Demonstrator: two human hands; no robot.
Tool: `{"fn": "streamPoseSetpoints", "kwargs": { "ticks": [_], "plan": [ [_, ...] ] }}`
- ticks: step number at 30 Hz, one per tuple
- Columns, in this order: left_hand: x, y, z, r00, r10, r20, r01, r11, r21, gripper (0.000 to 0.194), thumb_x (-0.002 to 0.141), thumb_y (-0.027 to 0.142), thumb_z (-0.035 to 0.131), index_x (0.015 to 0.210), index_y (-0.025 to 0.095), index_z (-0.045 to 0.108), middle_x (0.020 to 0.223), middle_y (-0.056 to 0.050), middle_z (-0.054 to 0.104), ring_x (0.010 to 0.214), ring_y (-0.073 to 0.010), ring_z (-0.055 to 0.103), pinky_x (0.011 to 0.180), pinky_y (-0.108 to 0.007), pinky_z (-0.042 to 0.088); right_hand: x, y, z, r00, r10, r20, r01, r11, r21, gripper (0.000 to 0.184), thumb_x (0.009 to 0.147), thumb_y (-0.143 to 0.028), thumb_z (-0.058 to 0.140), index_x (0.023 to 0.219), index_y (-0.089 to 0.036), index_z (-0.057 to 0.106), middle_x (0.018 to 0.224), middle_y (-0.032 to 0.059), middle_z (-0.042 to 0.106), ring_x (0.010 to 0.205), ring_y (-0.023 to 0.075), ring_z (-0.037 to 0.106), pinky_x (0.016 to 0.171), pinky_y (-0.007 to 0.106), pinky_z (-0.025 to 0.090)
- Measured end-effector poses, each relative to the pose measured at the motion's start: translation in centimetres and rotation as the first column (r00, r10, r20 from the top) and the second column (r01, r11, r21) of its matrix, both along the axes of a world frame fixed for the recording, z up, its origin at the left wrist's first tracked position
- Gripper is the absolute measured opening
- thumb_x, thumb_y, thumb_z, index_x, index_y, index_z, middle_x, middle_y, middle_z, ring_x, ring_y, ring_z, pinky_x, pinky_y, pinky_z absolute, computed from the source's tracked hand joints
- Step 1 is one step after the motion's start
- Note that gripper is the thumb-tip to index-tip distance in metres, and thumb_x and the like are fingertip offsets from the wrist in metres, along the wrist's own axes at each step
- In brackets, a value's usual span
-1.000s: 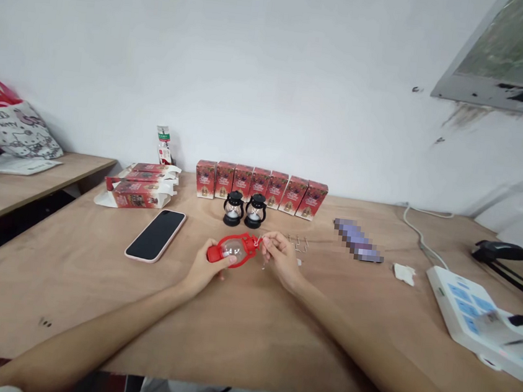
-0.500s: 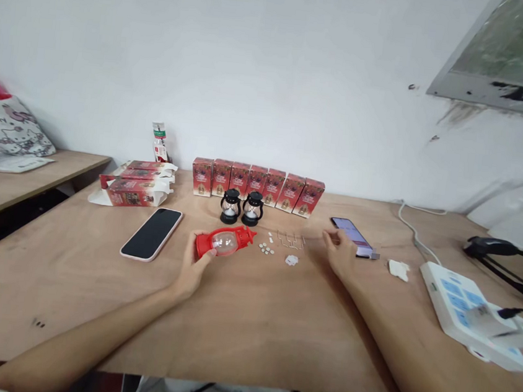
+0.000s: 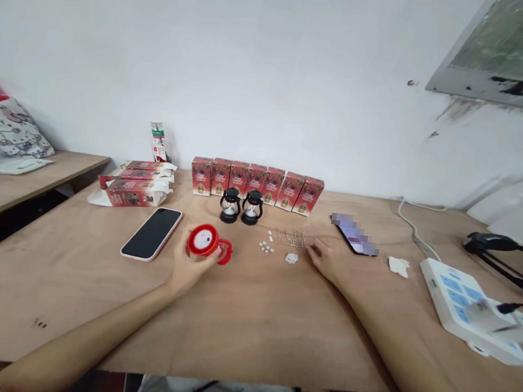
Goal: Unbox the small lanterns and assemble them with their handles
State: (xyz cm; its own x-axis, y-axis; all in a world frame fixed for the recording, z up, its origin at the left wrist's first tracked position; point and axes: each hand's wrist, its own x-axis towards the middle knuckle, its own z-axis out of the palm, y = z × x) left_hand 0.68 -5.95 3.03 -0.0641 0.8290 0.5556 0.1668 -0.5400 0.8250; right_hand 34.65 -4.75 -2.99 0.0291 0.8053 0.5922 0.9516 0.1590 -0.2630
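My left hand (image 3: 191,265) is wrapped round a small red lantern (image 3: 224,252), tipped so that its round base with a white disc faces me. My right hand (image 3: 324,260) rests low over the table, fingertips drawn together at the right end of several thin bent wires (image 3: 290,239); whether a wire is between them is hidden. Left of the wires lie several small round button cells (image 3: 265,247), and just below is a little pile of white pieces (image 3: 291,258). Two black lanterns, one on the left (image 3: 230,206) and one on the right (image 3: 252,208), stand upright behind.
A row of red boxes (image 3: 247,181) stands near the wall. Opened boxes (image 3: 134,190) and a phone (image 3: 152,234) lie to the left. Another phone (image 3: 354,234), crumpled white tissue (image 3: 397,266) and a white power strip (image 3: 469,308) with plugged-in chargers are on the right.
My left hand has turned the red lantern from lying sideways to base toward me. My right hand has moved left, from beside the right phone to the wires.
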Motion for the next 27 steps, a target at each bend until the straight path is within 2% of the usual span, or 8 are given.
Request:
{"fn": "streamPoseSetpoints", "kwargs": {
  "ticks": [8, 13, 16, 19, 21, 24, 25, 27],
  "plan": [
    [-0.3, 0.3, -0.4, 0.991, 0.021, -0.134, -0.006, 0.994, 0.112, 0.031, 0.066, 0.029, 0.071, 0.092, 0.019, 0.057, 0.091, -0.003, 0.056, 0.088, -0.0196, 0.056, 0.081, -0.033, 0.047, -0.3, -0.6, 0.4, 0.992, 0.016, 0.123, -0.017, 1.000, 0.008, 0.022, 0.080, -0.027, 0.046, 0.069, -0.022, 0.064, 0.078, 0.0082, 0.069, 0.074, 0.0217, 0.061, 0.061, 0.030, 0.039],
    [-0.7, 0.7, -0.8, 0.938, 0.133, -0.320, -0.043, 0.961, 0.274, 0.037, 0.067, 0.024, 0.069, 0.102, 0.020, 0.059, 0.089, -0.004, 0.055, 0.085, -0.0201, 0.054, 0.077, -0.033, 0.044, -1.2, -1.2, 1.4, 0.985, 0.002, 0.171, -0.041, 0.974, 0.222, 0.022, 0.083, -0.024, 0.049, 0.068, -0.020, 0.064, 0.074, 0.0092, 0.068, 0.074, 0.0221, 0.060, 0.069, 0.033, 0.043],
    [-1.0, 0.7, -1.2, 0.872, 0.198, -0.448, -0.013, 0.924, 0.382, 0.040, 0.069, 0.024, 0.067, 0.108, 0.020, 0.059, 0.093, -0.005, 0.059, 0.088, -0.0218, 0.056, 0.077, -0.033, 0.040, -3.7, -2.0, 2.3, 0.988, 0.111, 0.111, -0.144, 0.921, 0.361, 0.019, 0.085, -0.022, 0.050, 0.072, -0.020, 0.064, 0.072, 0.0073, 0.067, 0.072, 0.0202, 0.059, 0.070, 0.033, 0.045],
    [-1.1, 0.7, -1.4, 0.817, 0.206, -0.539, 0.078, 0.886, 0.456, 0.039, 0.074, 0.025, 0.064, 0.112, 0.021, 0.057, 0.102, -0.007, 0.065, 0.095, -0.0235, 0.060, 0.083, -0.035, 0.036, -7.9, -2.8, 3.4, 0.936, 0.341, 0.090, -0.347, 0.842, 0.412, 0.013, 0.086, -0.018, 0.053, 0.083, -0.022, 0.065, 0.079, 0.0058, 0.069, 0.075, 0.0183, 0.061, 0.069, 0.033, 0.047],
    [-1.1, 0.7, -1.5, 0.791, 0.188, -0.582, 0.139, 0.872, 0.470, 0.037, 0.077, 0.027, 0.061, 0.113, 0.021, 0.057, 0.106, -0.008, 0.067, 0.098, -0.0247, 0.061, 0.088, -0.037, 0.033, -10.9, -3.1, 4.2, 0.873, 0.480, 0.089, -0.470, 0.778, 0.418, 0.013, 0.086, -0.016, 0.055, 0.088, -0.023, 0.066, 0.079, 0.0039, 0.070, 0.074, 0.0168, 0.061, 0.067, 0.032, 0.047],
    [-1.0, 0.8, -1.7, 0.774, 0.163, -0.611, 0.180, 0.870, 0.459, 0.035, 0.078, 0.031, 0.060, 0.111, 0.022, 0.058, 0.102, -0.007, 0.070, 0.092, -0.0244, 0.064, 0.091, -0.039, 0.031, -14.4, -2.8, 5.1, 0.761, 0.625, 0.174, -0.627, 0.639, 0.446, 0.009, 0.085, -0.020, 0.058, 0.088, -0.024, 0.067, 0.078, 0.0023, 0.071, 0.072, 0.0163, 0.060, 0.065, 0.032, 0.046],
    [-1.0, 0.8, -1.8, 0.775, 0.159, -0.612, 0.180, 0.872, 0.454, 0.034, 0.078, 0.032, 0.061, 0.111, 0.022, 0.059, 0.100, -0.006, 0.071, 0.089, -0.0237, 0.065, 0.091, -0.039, 0.031, -15.2, -2.6, 5.3, 0.733, 0.649, 0.204, -0.662, 0.612, 0.433, 0.010, 0.086, -0.022, 0.058, 0.088, -0.024, 0.067, 0.080, 0.0020, 0.071, 0.073, 0.0165, 0.059, 0.066, 0.032, 0.045],
    [-1.0, 0.9, -1.9, 0.775, 0.154, -0.613, 0.168, 0.885, 0.435, 0.032, 0.078, 0.032, 0.060, 0.109, 0.023, 0.060, 0.096, -0.006, 0.071, 0.085, -0.0225, 0.064, 0.089, -0.039, 0.031, -16.2, -2.3, 5.3, 0.707, 0.670, 0.225, -0.698, 0.612, 0.371, 0.013, 0.087, -0.023, 0.055, 0.087, -0.025, 0.067, 0.083, 0.0013, 0.072, 0.077, 0.0168, 0.059, 0.068, 0.033, 0.043]
  ]
}}
